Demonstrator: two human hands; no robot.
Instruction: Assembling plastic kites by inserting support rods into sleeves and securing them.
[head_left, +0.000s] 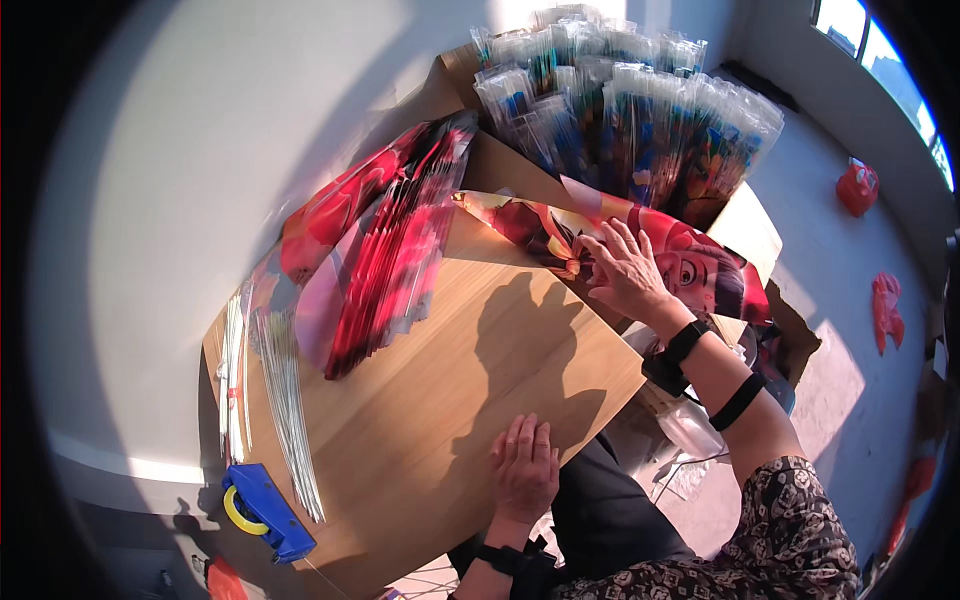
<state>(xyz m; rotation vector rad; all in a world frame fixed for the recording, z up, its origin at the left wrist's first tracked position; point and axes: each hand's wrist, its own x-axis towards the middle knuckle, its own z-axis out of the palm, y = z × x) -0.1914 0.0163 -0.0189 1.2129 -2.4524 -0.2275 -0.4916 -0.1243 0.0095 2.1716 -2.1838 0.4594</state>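
Note:
A glossy red printed sheet [690, 262] with a large cartoon face lies across the far right edge of the wooden tabletop [440, 400], partly overhanging it. My right hand [632, 270] rests on the sheet's middle, fingers spread. My left hand [524, 468] lies palm down at the near right edge of the table, fingers extended and holding nothing. A thick stack of pink and red printed sheets [385, 245] fans out at the far left of the tabletop. The sheet under my right hand is partly covered by that hand.
White thin rods [288, 400] lie in bundles along the left side, beside a blue tape dispenser [268, 515] with a yellow roll. Behind the table stand many clear-bagged colourful packs [645, 125] in a cardboard box. Red plastic bags [857, 187] sit on the floor to the right.

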